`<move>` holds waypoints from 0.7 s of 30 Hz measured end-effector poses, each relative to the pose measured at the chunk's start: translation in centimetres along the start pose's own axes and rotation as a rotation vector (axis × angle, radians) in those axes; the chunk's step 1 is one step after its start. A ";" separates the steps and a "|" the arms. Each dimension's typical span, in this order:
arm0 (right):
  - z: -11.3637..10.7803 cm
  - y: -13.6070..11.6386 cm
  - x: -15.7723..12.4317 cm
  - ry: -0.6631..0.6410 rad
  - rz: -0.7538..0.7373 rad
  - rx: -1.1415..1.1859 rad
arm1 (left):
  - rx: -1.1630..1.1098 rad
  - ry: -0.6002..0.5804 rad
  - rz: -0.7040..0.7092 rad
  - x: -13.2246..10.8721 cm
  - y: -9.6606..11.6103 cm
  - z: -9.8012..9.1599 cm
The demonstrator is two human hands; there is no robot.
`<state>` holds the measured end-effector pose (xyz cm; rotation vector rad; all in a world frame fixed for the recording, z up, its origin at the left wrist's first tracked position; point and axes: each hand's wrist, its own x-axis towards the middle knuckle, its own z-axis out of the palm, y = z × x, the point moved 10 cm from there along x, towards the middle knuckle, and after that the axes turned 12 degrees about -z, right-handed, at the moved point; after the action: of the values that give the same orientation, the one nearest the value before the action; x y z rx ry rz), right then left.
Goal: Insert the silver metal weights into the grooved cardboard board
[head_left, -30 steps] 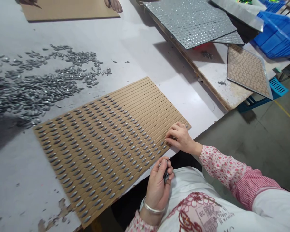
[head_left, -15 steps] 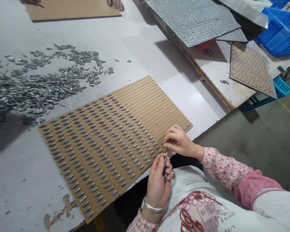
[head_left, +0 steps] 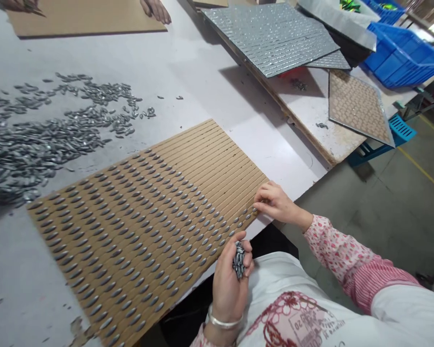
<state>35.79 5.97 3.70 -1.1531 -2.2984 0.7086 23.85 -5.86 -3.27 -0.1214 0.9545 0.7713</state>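
In the cupped fingers of my left hand (head_left: 229, 282) lies a cluster of small grey spindle-shaped metal pieces (head_left: 239, 260). My right hand (head_left: 277, 202) is pinched at the right edge of a grooved brown board (head_left: 224, 159). Whatever is between its fingertips is hidden. Rows of the same grey pieces (head_left: 130, 235) lie along the grooves over the left and middle of this board. A line of pieces also runs along its near edge, up to my right fingertips. Toward the far right corner the grooves are bare.
A heap of loose grey pieces (head_left: 50, 140) spreads across the white table (head_left: 188, 72) at left. Another person's hand (head_left: 156, 9) rests on a plain brown board (head_left: 87, 19). At right, a side table (head_left: 311, 108) carries glittery grey boards (head_left: 271, 36), a patterned board (head_left: 359, 106) and blue crates (head_left: 401, 53).
My right hand has moved right along the board's near edge. My left hand has loosened, showing more of the pieces in it. The camera view has shifted a little.
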 end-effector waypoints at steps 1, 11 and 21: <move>-0.1 0.6 0.0 -0.014 0.016 -0.065 | 0.009 -0.006 -0.011 0.0 -0.1 0.1; 0.8 1.0 0.2 -0.063 0.053 -0.229 | -0.023 -0.076 -0.107 0.3 -1.2 0.6; 0.3 -1.0 0.0 0.004 -0.039 0.021 | -0.047 -0.046 -0.050 0.8 -0.9 0.6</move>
<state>35.05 5.35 4.16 -1.0966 -2.2987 0.7135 25.10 -5.87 -3.76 -0.1675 0.8870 0.7478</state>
